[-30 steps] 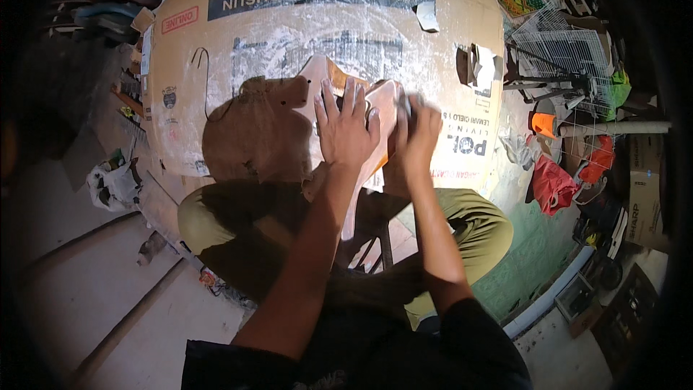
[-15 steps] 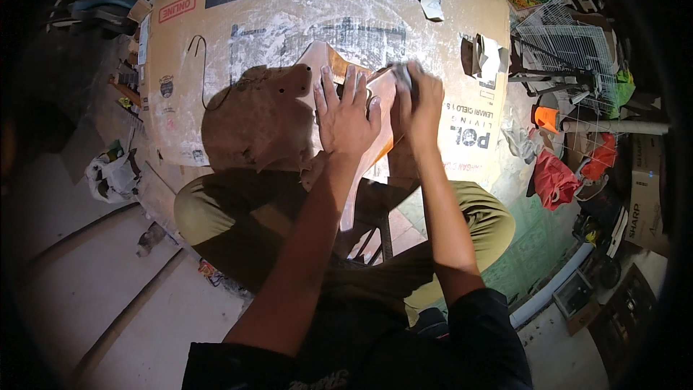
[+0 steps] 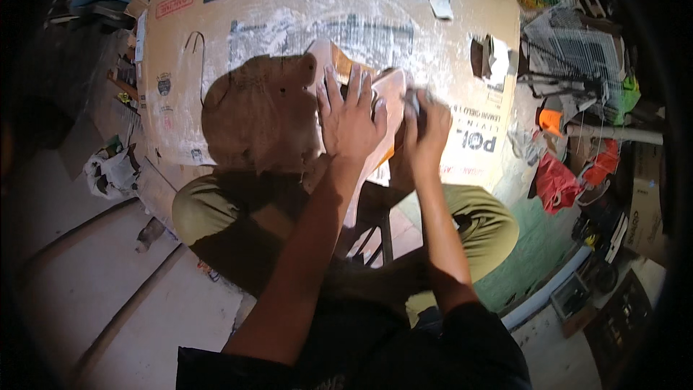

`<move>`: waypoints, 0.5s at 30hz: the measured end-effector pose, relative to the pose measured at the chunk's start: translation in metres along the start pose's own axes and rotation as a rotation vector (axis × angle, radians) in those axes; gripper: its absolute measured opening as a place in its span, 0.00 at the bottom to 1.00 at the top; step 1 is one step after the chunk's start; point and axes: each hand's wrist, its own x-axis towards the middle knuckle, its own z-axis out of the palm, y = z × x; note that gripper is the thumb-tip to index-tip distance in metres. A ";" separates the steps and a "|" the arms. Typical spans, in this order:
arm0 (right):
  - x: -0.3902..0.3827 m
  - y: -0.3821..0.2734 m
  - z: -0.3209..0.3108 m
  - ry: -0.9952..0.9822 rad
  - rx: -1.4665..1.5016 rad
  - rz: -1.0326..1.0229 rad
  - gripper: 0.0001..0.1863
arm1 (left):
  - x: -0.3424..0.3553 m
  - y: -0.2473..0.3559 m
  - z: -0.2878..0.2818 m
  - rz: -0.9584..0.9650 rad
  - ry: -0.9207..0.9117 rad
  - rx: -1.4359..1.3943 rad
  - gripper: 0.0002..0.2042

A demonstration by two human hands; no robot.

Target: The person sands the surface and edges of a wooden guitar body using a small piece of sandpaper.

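A shaped wooden piece (image 3: 392, 92) with pointed horns, pale brown on its face and orange-brown along the edges, lies on the cardboard, its narrow end toward my lap. It resembles a guitar body, though my hands and a dark shadow hide much of it. Flat on its middle rests my left hand (image 3: 351, 124), fingers spread. My right hand (image 3: 431, 132) is curled at the right horn's outer edge, pinching a small dark grey pad (image 3: 412, 98). Blur keeps me from telling exactly what the pad is.
Under the work lies a large cardboard sheet (image 3: 274, 25) streaked with white dust. A bent wire (image 3: 203, 65) is on its left part, a torn flap (image 3: 498, 61) at its right. Beyond to the right are a white wire rack (image 3: 570, 47) and a red bag (image 3: 557, 186).
My right hand has slid with the pad down and slightly right along the horn's outer edge. The left hand stays flat on the wooden piece. The whole view has shifted slightly.
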 end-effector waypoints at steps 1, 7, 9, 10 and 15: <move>0.017 0.001 0.005 0.024 0.009 0.009 0.21 | 0.002 0.003 -0.003 0.012 -0.012 -0.008 0.27; 0.014 0.003 0.000 -0.046 0.056 0.024 0.19 | 0.008 0.000 0.000 0.012 -0.031 0.037 0.27; -0.001 -0.002 -0.002 -0.043 0.053 0.049 0.20 | 0.005 -0.003 0.000 0.015 0.007 -0.009 0.27; -0.001 -0.006 -0.005 -0.029 0.008 0.021 0.21 | 0.004 -0.001 -0.002 0.018 -0.003 -0.013 0.27; 0.061 -0.007 0.008 -0.024 0.046 0.065 0.22 | 0.005 0.007 -0.004 0.011 -0.001 -0.062 0.26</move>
